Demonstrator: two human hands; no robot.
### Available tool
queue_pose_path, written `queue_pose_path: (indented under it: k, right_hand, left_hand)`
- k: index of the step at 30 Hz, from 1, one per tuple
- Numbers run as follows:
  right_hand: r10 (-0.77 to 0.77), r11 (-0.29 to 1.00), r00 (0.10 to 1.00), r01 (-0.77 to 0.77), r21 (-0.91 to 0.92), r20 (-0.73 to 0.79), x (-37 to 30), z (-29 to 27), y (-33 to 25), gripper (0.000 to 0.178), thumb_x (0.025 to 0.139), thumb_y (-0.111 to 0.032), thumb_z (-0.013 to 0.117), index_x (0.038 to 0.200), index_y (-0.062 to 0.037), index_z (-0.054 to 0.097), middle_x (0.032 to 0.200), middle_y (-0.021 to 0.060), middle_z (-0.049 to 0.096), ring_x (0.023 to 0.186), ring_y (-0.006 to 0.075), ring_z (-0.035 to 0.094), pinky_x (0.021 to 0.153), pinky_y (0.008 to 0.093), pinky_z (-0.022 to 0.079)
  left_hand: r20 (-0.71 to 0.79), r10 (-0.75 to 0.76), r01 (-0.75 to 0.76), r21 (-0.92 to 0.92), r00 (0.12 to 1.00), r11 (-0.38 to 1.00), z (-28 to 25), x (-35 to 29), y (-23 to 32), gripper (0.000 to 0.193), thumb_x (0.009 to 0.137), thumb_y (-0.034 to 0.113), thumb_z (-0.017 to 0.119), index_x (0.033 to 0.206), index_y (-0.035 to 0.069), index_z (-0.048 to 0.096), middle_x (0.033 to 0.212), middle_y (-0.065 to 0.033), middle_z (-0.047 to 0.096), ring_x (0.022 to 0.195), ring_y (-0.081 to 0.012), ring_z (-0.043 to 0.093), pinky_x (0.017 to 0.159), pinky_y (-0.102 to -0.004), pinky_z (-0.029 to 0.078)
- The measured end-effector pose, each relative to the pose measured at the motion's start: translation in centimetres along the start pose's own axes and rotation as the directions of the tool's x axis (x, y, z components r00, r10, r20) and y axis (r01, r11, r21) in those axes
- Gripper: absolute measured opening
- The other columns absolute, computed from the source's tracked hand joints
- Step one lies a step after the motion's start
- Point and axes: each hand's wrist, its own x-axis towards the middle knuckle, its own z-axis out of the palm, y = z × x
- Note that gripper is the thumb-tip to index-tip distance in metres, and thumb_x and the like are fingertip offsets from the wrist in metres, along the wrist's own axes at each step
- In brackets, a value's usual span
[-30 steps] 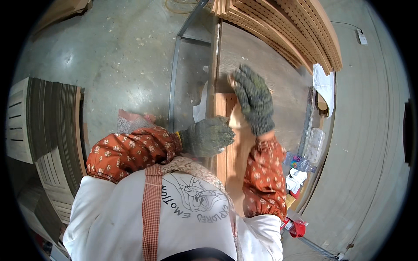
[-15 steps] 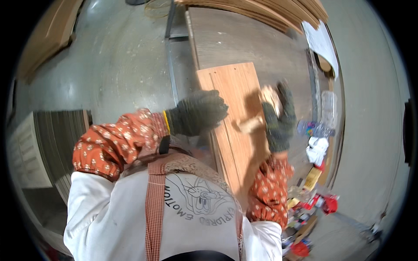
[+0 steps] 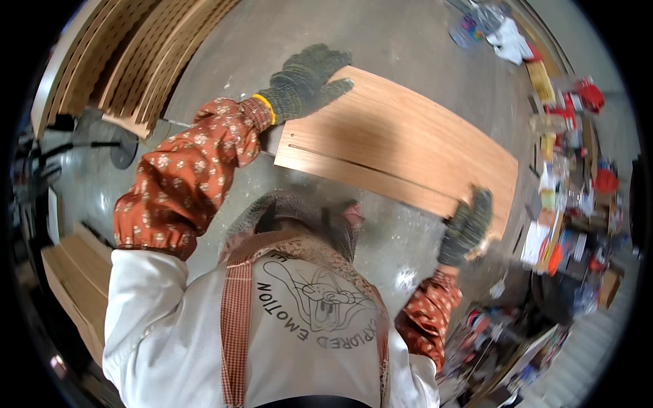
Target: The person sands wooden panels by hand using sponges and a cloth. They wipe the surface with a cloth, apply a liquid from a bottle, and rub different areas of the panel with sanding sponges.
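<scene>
A light-brown wooden board (image 3: 408,143) lies across the grey tabletop, with a narrow groove along its near edge and a small hole at its left end. My left hand (image 3: 306,78), in a dark green knitted glove, rests at the board's far left corner, fingers stretched out and thumb apart over the wood. At the right end, my gloved right hand (image 3: 468,224) is closed over the near edge. A crumpled tan cloth (image 3: 484,246) sticks out from under it; the fingertips are blurred.
Slotted wooden boards (image 3: 146,68) are stacked at the far left. Beyond the table's right side lies clutter: a white crumpled bag (image 3: 509,42), a clear plastic bottle (image 3: 466,30) and red wrappers (image 3: 589,95). A brown cardboard-coloured stack (image 3: 78,285) stands at lower left.
The board has gone from pointing away from me to lying crosswise in view. My left hand has moved farther out to its corner, my right hand nearer me. The whole view has also turned.
</scene>
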Motion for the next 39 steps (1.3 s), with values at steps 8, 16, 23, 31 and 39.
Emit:
queue_pose_path:
  k: [8, 16, 23, 31, 39]
  right_hand:
    - [-0.483, 0.869, 0.831, 0.418, 0.264, 0.276, -4.0, 14.7, -20.6, 0.044, 0.091, -0.018, 0.042, 0.135, -0.0121, 0.047, 0.141, 0.0138, 0.042, 0.132, 0.0365, 0.037, 0.114, 0.0514, 0.019]
    - [-0.154, 0.934, 0.956, 0.223, -0.281, 0.248, -3.9, 6.4, -8.8, 0.043, 0.083, -0.004, 0.049, 0.125, -0.0084, 0.054, 0.134, 0.0128, 0.048, 0.129, 0.0354, 0.04, 0.111, 0.0518, 0.027]
    - [-0.287, 0.958, 0.954, 0.288, 0.002, -0.087, -6.0, 14.0, -17.7, 0.043, 0.085, -0.006, 0.045, 0.128, -0.0061, 0.052, 0.134, 0.0165, 0.047, 0.129, 0.0393, 0.038, 0.109, 0.0567, 0.026]
    - [-0.637, 0.357, 0.699, 0.642, -0.679, 0.325, -7.5, 16.4, -20.4, 0.054, 0.085, -0.028, 0.044, 0.135, -0.0067, 0.045, 0.145, 0.0147, 0.037, 0.136, 0.0391, 0.029, 0.114, 0.0553, 0.018]
    - [-0.273, 0.92, 0.958, 0.286, -0.269, 0.085, -4.4, 2.8, -4.9, 0.031, 0.086, -0.014, 0.051, 0.117, -0.0137, 0.058, 0.127, 0.007, 0.055, 0.123, 0.0299, 0.046, 0.111, 0.0477, 0.028]
  left_hand:
    - [0.022, 0.071, -0.069, -0.051, 0.997, 0.996, 0.4, 1.2, 1.0, 0.047, 0.091, 0.04, 0.053, 0.125, 0.009, 0.054, 0.123, -0.0162, 0.056, 0.114, -0.0354, 0.05, 0.099, -0.0461, 0.038]
    - [0.022, 0.116, -0.116, -0.014, 0.993, 0.993, 0.1, 0.2, -0.3, 0.051, 0.091, 0.044, 0.05, 0.125, 0.006, 0.053, 0.12, -0.0197, 0.057, 0.112, -0.0367, 0.051, 0.097, -0.0467, 0.039]
    - [-0.019, 0.148, -0.148, -0.005, 0.989, 0.989, 0.4, 0.4, 0.6, 0.046, 0.091, 0.04, 0.052, 0.121, 0.005, 0.055, 0.114, -0.0196, 0.06, 0.108, -0.0372, 0.053, 0.095, -0.0464, 0.04]
    - [-0.013, 0.111, -0.112, -0.062, 0.994, 0.992, -0.5, 0.4, 1.9, 0.043, 0.091, 0.036, 0.054, 0.121, 0.005, 0.056, 0.115, -0.0193, 0.06, 0.109, -0.0368, 0.053, 0.096, -0.0455, 0.04]
    - [0.067, 0.157, -0.156, -0.022, 0.985, 0.988, -0.5, 0.2, 2.0, 0.044, 0.093, 0.033, 0.051, 0.128, 0.006, 0.052, 0.124, -0.0198, 0.056, 0.115, -0.0349, 0.05, 0.1, -0.0443, 0.037]
